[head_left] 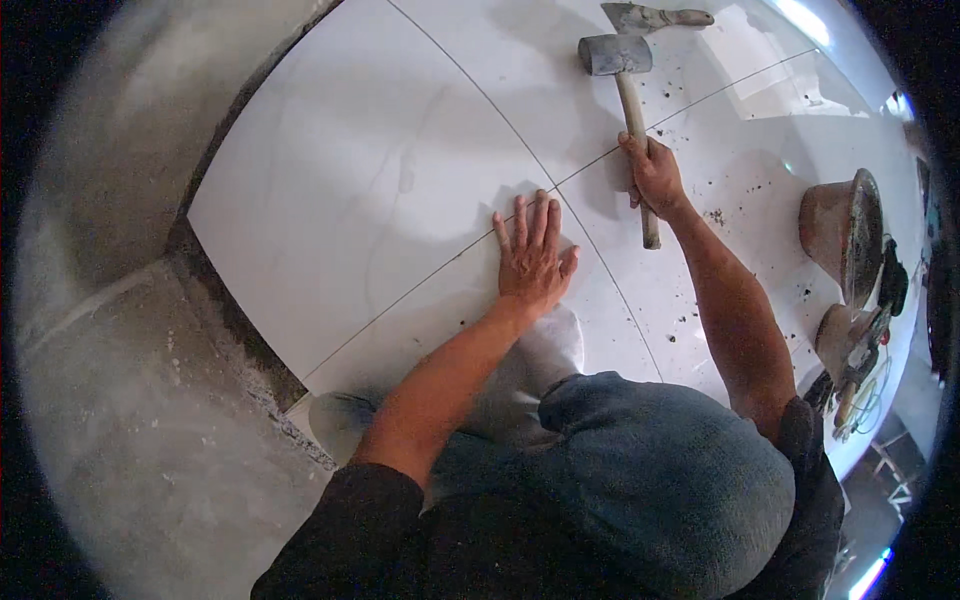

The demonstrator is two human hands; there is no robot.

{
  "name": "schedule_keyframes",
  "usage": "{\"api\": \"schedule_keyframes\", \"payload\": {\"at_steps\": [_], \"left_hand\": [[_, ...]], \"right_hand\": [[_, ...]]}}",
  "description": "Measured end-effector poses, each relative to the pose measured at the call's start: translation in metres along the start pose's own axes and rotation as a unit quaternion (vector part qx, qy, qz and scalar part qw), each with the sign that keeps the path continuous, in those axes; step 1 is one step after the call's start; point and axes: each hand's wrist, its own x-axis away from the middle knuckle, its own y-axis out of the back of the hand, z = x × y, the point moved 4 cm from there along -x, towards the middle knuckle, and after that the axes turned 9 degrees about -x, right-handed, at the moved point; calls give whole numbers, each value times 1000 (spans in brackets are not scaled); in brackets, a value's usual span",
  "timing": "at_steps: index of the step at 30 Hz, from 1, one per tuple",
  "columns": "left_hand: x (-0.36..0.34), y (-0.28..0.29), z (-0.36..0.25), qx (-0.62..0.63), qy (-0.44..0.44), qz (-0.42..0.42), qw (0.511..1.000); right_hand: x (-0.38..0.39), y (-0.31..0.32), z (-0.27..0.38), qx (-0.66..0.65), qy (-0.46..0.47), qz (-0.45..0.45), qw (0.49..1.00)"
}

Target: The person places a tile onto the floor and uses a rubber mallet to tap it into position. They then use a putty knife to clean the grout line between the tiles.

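White floor tiles (300, 190) with thin dark joints spread out before me. My left hand (535, 257) lies flat on them with its fingers stretched, just at the joint near where several tile corners meet. In my right hand (655, 176) is a rubber mallet (615, 56), gripped round its wooden handle. The mallet's grey head points away from me, over the tiles on the right; whether it touches them I cannot tell. Beyond the head lies a trowel (640, 18) with a wooden handle.
Dirty buckets (830, 225) stand at the right, with tools and a cord (868, 410) beside them. Dark crumbs (716, 216) of mortar dot the tiles there. A grey wall (150, 120) and rough concrete (130, 400) border the tiles on the left. My bent knee (660, 450) is close below my hands.
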Motion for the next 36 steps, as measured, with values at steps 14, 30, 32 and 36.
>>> {"api": "schedule_keyframes", "payload": {"at_steps": [14,30,32,36], "left_hand": [[-5,-1,-12,-28,-78,28,996],[173,30,257,-113,451,-57,884],[219,35,295,-103,558,-43,822],[281,36,335,25,774,-52,630]], "right_hand": [[0,0,0,-1,-1,2,1000],[-4,1,-11,10,-3,0,1000],[-6,2,-13,-19,0,1,1000],[-11,4,-18,18,26,23,999]]}}
